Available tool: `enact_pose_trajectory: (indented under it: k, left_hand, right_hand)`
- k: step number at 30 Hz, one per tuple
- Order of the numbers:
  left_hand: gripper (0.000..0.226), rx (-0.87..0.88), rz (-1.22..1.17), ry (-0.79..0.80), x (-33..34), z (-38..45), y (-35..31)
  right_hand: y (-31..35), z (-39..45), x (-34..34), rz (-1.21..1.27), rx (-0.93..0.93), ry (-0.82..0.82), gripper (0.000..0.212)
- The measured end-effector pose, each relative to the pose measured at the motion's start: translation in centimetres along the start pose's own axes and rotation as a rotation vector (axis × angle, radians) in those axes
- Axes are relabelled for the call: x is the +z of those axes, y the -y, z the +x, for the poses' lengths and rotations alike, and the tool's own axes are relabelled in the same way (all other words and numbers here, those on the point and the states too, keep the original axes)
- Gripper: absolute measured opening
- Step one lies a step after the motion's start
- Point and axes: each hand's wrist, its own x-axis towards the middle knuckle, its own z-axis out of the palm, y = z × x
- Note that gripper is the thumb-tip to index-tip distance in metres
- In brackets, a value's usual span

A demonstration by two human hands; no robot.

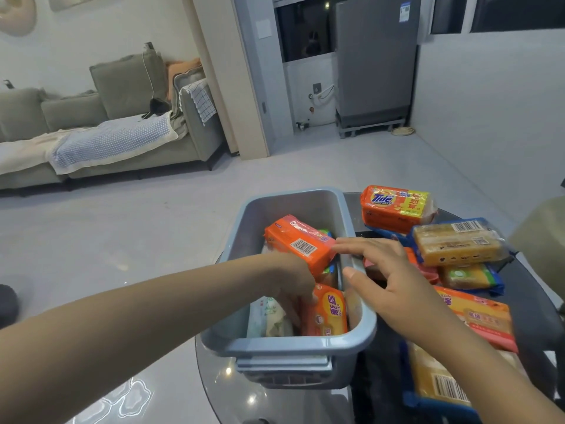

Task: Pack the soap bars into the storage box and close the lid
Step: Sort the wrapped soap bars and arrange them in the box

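Note:
A blue-grey storage box (pixel 293 345) stands open on a dark round glass table. Inside lie several wrapped soap bars: an orange pack with a barcode (pixel 301 241) propped high, an orange-yellow pack (pixel 330 312) and a pale green-white pack (pixel 269 319). My left hand (pixel 292 280) reaches down into the box among them, fingers curled on a pack; which pack it grips is hidden. My right hand (pixel 388 280) hovers open over the box's right rim, fingers spread, holding nothing. To the right lie loose soap packs: a Tide pack (pixel 397 208), a blue-edged yellow pack (pixel 458 243).
More packs lie on the table at right: an orange-pink one (pixel 486 319) and a yellow one with a barcode (pixel 437 381) near the front. A sofa (pixel 107 130) stands far left, and a grey appliance (pixel 376 59) at the back. Pale floor surrounds the table.

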Motion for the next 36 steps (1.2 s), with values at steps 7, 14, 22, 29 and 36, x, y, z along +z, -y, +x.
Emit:
enact_pose_trajectory:
  k: [7,14,22,29,36]
  left_hand:
    - [0.041,0.146,0.508,-0.119,0.2,-0.9,-0.5]
    - [0.04,0.367,0.998,-0.304,0.1,-0.2,-0.5]
    - [0.04,0.445,0.952,-0.372,0.1,1.6,0.7]
    - [0.034,0.538,0.584,-0.332,-1.0,1.9,1.8]
    - [0.028,0.56,0.254,-0.517,-3.0,0.5,2.4]
  right_hand:
    - [0.2,-0.1,0.0,-0.013,-0.02,-0.005,0.03]
    - [0.4,-0.2,-0.2,-0.012,-0.047,-0.012,0.031]
    - [0.3,-0.1,-0.1,-0.012,-0.045,-0.002,0.031]
    - [0.2,-0.1,0.0,-0.015,-0.041,-0.02,0.03]
    - [0.1,-0.1,0.1,-0.006,-0.038,-0.017,0.03]
